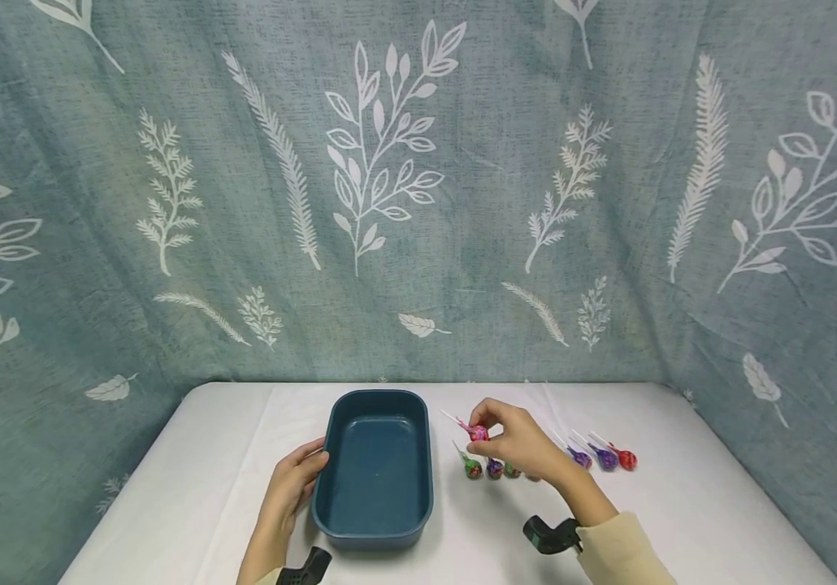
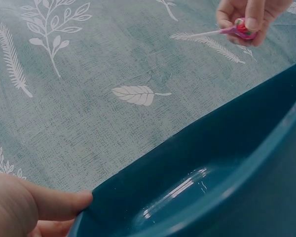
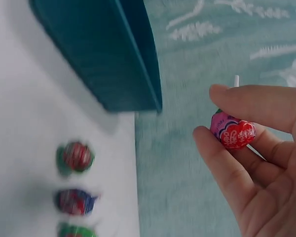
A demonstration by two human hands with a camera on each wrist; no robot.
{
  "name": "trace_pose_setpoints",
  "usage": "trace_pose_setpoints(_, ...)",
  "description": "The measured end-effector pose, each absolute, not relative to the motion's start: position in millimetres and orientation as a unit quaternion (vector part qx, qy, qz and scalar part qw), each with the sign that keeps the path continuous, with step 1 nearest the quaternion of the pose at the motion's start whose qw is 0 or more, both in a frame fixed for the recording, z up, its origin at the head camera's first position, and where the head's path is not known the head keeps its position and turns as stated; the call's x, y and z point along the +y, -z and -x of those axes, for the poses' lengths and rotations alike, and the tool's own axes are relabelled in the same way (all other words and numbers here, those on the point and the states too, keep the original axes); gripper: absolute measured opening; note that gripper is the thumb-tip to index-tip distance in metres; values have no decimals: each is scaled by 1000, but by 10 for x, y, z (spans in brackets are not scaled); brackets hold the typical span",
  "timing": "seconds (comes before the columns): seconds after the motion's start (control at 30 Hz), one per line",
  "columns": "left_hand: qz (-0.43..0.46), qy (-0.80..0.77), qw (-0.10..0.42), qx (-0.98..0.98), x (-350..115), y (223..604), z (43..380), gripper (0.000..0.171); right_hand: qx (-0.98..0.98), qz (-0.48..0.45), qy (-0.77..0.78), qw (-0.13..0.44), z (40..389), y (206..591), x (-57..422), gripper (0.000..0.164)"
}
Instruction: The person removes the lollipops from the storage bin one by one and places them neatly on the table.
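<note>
My right hand (image 1: 512, 443) pinches a pink-and-red wrapped lollipop (image 1: 478, 434) by its round head, raised above the table. Its white stick points left, toward the bin, in the head view. The right wrist view shows the candy (image 3: 235, 132) between thumb and fingers. With my left hand (image 1: 292, 481) I hold the left side of a dark blue rectangular bin (image 1: 429, 479), thumb at the rim (image 2: 84, 213). The bin's visible floor is bare. Below the right hand lie a green lollipop (image 1: 473, 468) and a purple one (image 1: 494, 469), with others partly hidden by the hand.
Farther right on the white table (image 1: 682, 504) lie two purple lollipops (image 1: 606, 459) and a red lollipop (image 1: 626, 460), sticks pointing back left. A grey-green leaf-print cloth (image 1: 462, 203) hangs behind the table and along both sides.
</note>
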State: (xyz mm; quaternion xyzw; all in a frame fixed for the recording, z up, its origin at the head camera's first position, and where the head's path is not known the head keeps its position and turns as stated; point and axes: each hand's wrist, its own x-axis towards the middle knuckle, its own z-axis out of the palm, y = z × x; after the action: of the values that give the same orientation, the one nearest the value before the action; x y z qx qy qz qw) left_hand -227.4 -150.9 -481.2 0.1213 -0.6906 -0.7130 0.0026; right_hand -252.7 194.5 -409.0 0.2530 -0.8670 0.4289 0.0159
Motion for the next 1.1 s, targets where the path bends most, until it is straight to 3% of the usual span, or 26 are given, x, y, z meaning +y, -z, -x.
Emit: trace_pose_setpoints(1.1,-124,704,3,-699,-1501,4820,2294,45,-939,-52,-315,131,2453,4414,3667,35)
